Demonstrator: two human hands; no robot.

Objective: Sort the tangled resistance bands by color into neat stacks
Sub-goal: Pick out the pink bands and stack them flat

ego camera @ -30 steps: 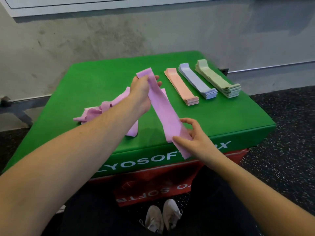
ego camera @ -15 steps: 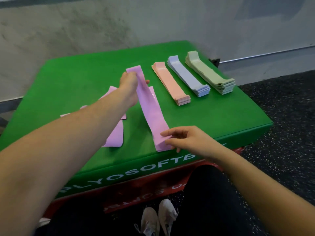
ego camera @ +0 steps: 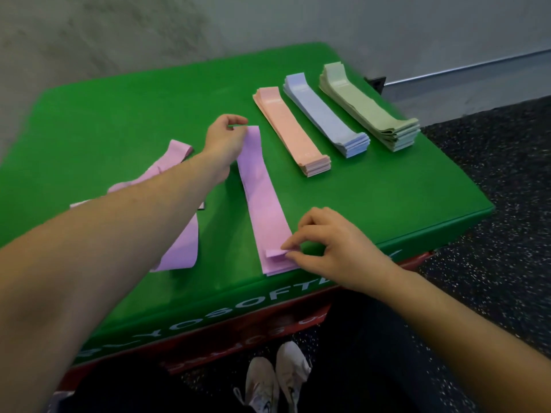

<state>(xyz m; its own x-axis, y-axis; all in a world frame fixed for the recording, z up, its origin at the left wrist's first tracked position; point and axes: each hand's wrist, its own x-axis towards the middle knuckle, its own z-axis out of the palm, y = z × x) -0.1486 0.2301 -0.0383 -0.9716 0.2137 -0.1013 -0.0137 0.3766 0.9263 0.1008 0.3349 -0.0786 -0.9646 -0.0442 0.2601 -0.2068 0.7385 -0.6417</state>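
Observation:
A pink-lilac band (ego camera: pixel 262 195) lies stretched flat on the green box (ego camera: pixel 387 204), on top of a small stack of the same colour. My left hand (ego camera: pixel 225 141) pinches its far end. My right hand (ego camera: pixel 331 242) pinches its near end close to the box's front edge. To the left, loose pink-lilac bands (ego camera: pixel 179 239) lie crossed under my left forearm. Three neat stacks sit at the right: peach (ego camera: pixel 290 129), light blue (ego camera: pixel 323 113), pale green (ego camera: pixel 366 104).
The green box sits on a red one (ego camera: pixel 268 323), with a grey wall (ego camera: pixel 268 22) behind. Speckled black floor (ego camera: pixel 507 234) lies to the right. My white shoes (ego camera: pixel 277 380) show below the front edge.
The band that I held up in the air has come down flat on the box. Both hands still pinch its ends. The camera has tilted downward.

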